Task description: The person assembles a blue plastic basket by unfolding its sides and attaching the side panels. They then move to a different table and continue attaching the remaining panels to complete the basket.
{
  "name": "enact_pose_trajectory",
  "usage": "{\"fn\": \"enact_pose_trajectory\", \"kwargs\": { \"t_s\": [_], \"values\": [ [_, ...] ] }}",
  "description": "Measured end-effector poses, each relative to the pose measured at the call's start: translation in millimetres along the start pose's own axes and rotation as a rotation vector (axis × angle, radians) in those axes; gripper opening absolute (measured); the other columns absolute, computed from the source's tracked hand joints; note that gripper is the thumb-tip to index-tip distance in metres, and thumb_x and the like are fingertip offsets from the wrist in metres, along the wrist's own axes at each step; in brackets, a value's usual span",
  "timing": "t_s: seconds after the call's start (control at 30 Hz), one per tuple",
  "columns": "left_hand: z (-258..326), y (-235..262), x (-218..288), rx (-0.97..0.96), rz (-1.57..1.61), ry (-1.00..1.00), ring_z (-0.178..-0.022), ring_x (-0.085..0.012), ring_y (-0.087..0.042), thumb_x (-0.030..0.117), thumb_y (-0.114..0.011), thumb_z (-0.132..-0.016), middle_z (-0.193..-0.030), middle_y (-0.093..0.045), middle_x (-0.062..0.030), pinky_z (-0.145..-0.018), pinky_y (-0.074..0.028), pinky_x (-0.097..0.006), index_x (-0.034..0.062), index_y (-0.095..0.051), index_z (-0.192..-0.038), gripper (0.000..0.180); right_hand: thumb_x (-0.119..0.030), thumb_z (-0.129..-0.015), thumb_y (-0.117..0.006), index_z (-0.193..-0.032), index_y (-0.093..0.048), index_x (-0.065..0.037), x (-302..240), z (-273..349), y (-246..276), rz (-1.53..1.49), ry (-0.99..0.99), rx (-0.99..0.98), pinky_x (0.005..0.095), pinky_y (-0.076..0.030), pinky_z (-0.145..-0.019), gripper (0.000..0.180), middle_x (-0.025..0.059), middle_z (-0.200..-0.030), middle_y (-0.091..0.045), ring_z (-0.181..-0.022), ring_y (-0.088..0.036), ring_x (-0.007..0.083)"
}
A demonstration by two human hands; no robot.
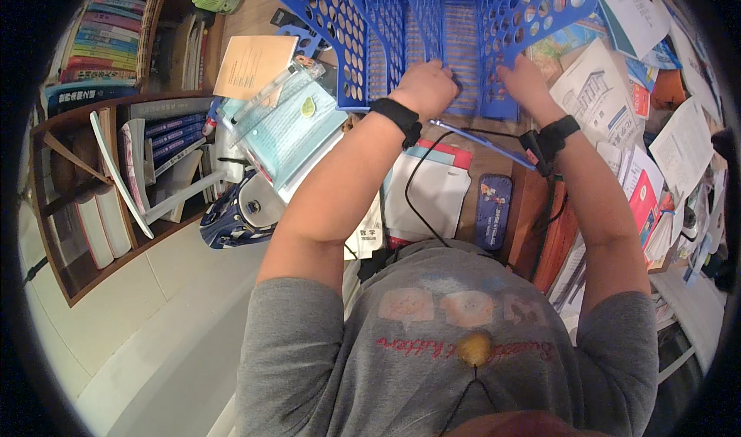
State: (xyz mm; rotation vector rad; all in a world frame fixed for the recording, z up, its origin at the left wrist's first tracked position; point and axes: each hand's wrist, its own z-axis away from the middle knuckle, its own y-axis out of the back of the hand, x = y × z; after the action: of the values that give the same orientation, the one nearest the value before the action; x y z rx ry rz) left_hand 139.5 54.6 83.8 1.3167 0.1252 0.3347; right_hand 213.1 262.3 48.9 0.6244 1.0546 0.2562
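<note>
A blue plastic file rack (461,20) with round holes and upright dividers stands at the far side of the desk. My left hand (427,86) is closed at the front of a middle divider, its fingertips partly hidden. Around the front edge of the right-hand wall, my right hand (526,86) is closed with thumb and fingers curled. Both wrists wear black straps. Between my forearms lie a thin blue strip (485,141), a black cable (411,198) and white papers (428,198).
Left of the rack are a clear folder (297,120) and a tan booklet (255,65). A dark blue pencil case (492,211) lies near my body. Loose papers (598,97) crowd the right side. Bookshelves (89,182) stand at left, with a blue bag (231,217) beside them.
</note>
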Motion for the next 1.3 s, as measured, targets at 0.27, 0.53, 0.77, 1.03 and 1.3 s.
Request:
{"fn": "enact_pose_trajectory", "kwargs": {
  "t_s": [0.27, 0.53, 0.77, 1.03, 1.3],
  "values": [
    [-4.7, -3.4, 11.5, -0.051, -0.055, 0.127, -0.098, -0.0250, -0.059, 0.013, -0.065, -0.072, -0.093, -0.068, -0.0053, -0.078, -0.051, -0.038, 0.0089, -0.074, -0.081, 0.013, -0.013, -0.086, -0.056, -0.106, -0.057, 0.004, -2.3, 7.3, -2.9, -0.045, 0.033, 0.027, 0.0379, -0.054, -0.057, 0.026, 0.0182, -0.078, -0.067, -0.062, -0.067, 0.0281],
    [-9.6, -0.9, 8.0, -0.036, 0.029, 0.102, -0.099, -0.0271, -0.059, 0.010, -0.063, -0.074, -0.099, -0.067, -0.0104, -0.082, -0.051, -0.040, 0.0050, -0.073, -0.087, 0.017, -0.010, -0.087, -0.052, -0.112, -0.056, 0.001, -11.9, 17.4, -2.7, -0.004, 0.037, 0.037, 0.0409, -0.052, -0.057, 0.028, 0.0198, -0.075, -0.065, -0.059, -0.065, 0.0298],
    [-28.6, 44.2, 19.6, -0.180, 0.196, 0.165, -0.093, -0.0348, -0.066, 0.007, -0.064, -0.073, -0.093, -0.069, -0.0190, -0.075, -0.054, -0.043, 0.0013, -0.070, -0.083, 0.013, -0.010, -0.085, -0.055, -0.115, -0.055, 0.001, -7.8, 19.7, -8.7, 0.049, 0.127, 0.116, 0.0468, -0.051, -0.069, 0.032, 0.0261, -0.084, -0.065, -0.080, -0.065, 0.0396],
    [-109.8, -32.5, 8.1, -0.463, 0.276, 0.551, -0.122, -0.0301, -0.053, 0.019, -0.045, -0.094, -0.148, -0.037, -0.0172, -0.093, -0.048, -0.043, 0.0097, -0.039, -0.144, 0.051, -0.018, -0.082, -0.063, -0.094, -0.062, 0.005, -17.1, -4.6, 13.6, 0.014, -0.130, 0.093, 0.0443, -0.052, -0.064, 0.026, 0.0229, -0.083, -0.067, -0.077, -0.067, 0.0362],
    [-151.7, -101.3, -13.7, -0.547, 0.342, 0.504, -0.139, -0.0236, -0.031, 0.023, -0.040, -0.097, -0.158, -0.016, -0.0063, -0.110, -0.032, -0.040, 0.0123, -0.027, -0.149, 0.055, -0.014, -0.088, -0.059, -0.109, -0.062, 0.002, -25.9, 3.1, 16.9, -0.394, -0.088, 0.076, 0.0331, -0.049, -0.047, 0.026, 0.0109, -0.072, -0.065, -0.057, -0.066, 0.0192]
  ]
}}
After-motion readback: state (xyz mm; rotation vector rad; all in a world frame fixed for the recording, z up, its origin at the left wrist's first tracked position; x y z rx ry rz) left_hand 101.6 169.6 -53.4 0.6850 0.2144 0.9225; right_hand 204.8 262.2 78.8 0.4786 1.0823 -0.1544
